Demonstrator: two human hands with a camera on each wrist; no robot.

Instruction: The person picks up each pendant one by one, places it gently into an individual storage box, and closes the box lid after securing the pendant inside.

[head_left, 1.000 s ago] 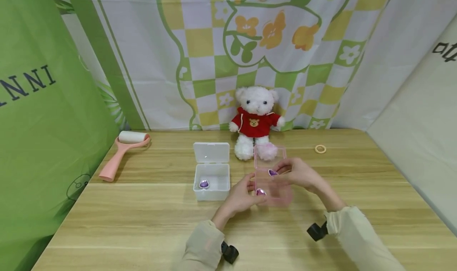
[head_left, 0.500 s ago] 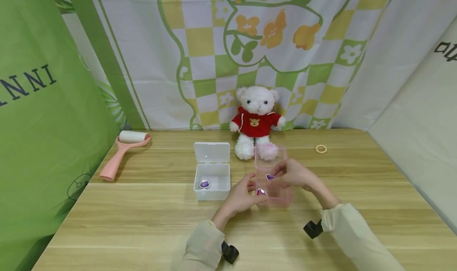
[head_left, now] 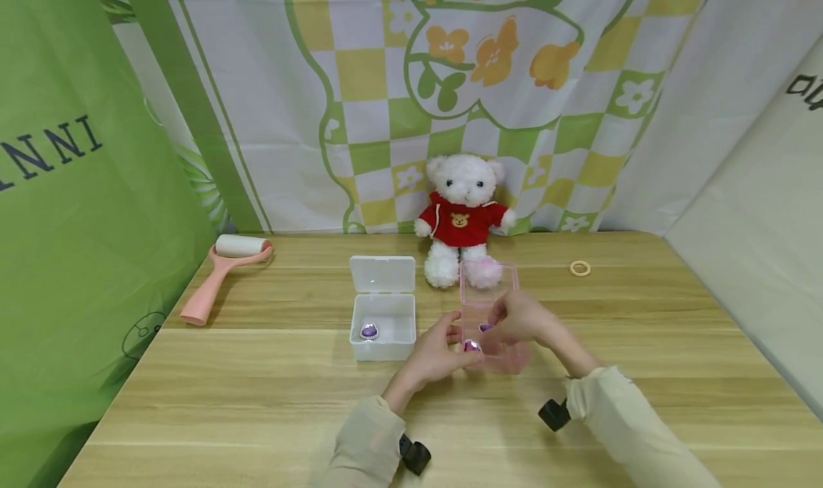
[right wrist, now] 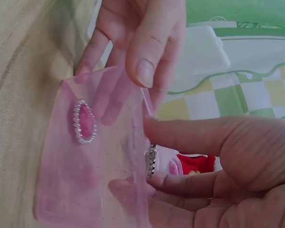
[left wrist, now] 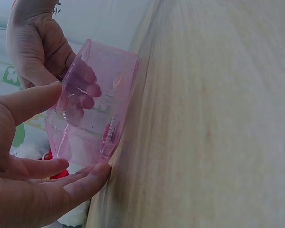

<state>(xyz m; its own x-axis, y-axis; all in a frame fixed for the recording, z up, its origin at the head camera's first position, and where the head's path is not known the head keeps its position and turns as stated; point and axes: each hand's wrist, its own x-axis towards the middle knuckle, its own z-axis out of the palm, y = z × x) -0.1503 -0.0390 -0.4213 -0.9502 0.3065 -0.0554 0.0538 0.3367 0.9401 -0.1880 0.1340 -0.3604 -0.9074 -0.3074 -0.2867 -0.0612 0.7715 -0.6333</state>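
Fingers and thumb of the left hand (head_left: 437,356) are spread apart around the near left corner of the pink box (head_left: 504,364) in the head view, and the box is gripped between them. By the thumb and a finger of the right hand (head_left: 522,320), a purple jewel (head_left: 486,327) is pinched within the box's outline, partly covered by those fingertips. Just beside the left thumb, a pink jewel (head_left: 472,346) is seen in the box. To the left of the left fingers, a white box (head_left: 384,352) is seen open, with a second purple jewel (head_left: 369,331) inside. Beyond both hands, a teddy bear (head_left: 464,188) is seated. Both sleeves (head_left: 369,438) are cut off below.

In the left wrist view, the left thumb is held against the rim, and a left fingertip is set, well apart from it, at the box's lower edge. Right fingers are seen dimly through the pink wall; the pinched jewel is hard to make out. The pink jewel is shown edge-on near the left fingertips.

In the right wrist view, the held jewel is clamped between the right fingertips; only its silver side is shown. Another right fingertip is seen through the plastic, its depth unclear. The left hand is cut off above, its thumb laid over the box's edge.
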